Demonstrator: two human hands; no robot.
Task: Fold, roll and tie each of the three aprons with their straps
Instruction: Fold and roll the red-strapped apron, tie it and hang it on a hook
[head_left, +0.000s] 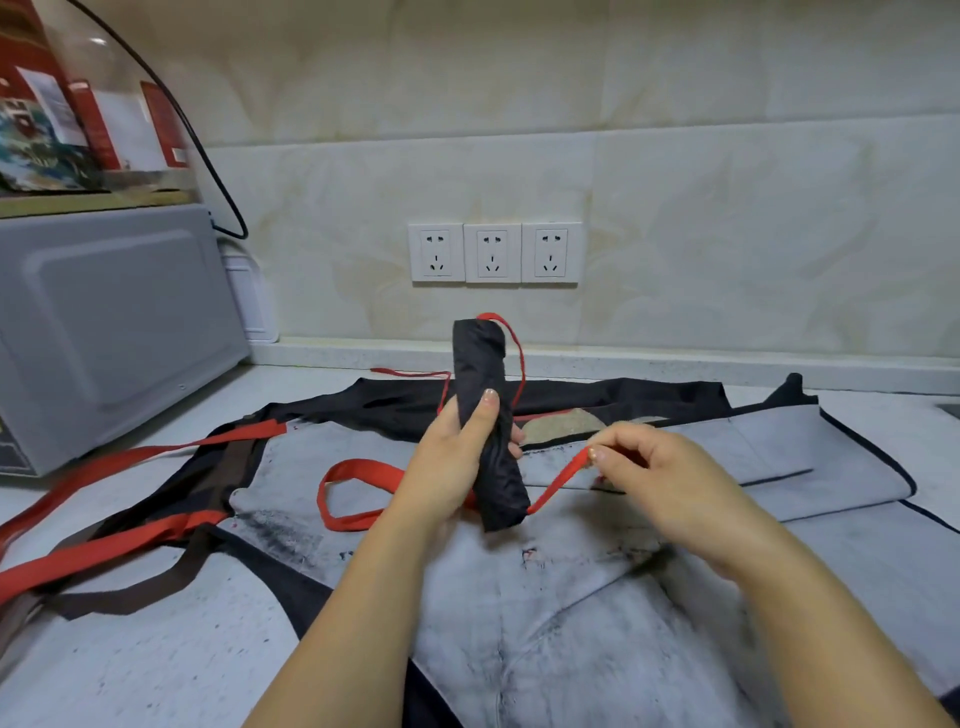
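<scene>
My left hand (452, 457) grips a black apron rolled into a tight stick (480, 374), held tilted above the counter. A thin red strap (558, 483) runs from the roll's lower end to my right hand (654, 467), which pinches it between thumb and fingers. Another red strap loops over the roll's top end. Under my hands lies a grey, stained apron (571, 597) spread flat, lining up. A further apron with black edges and wide red straps (104, 545) lies partly under it, stretching left.
A grey microwave (104, 322) stands at the left on the white counter (156, 665). Three wall sockets (493, 253) sit on the tiled wall behind. A black cable (208, 156) hangs at the upper left above the microwave.
</scene>
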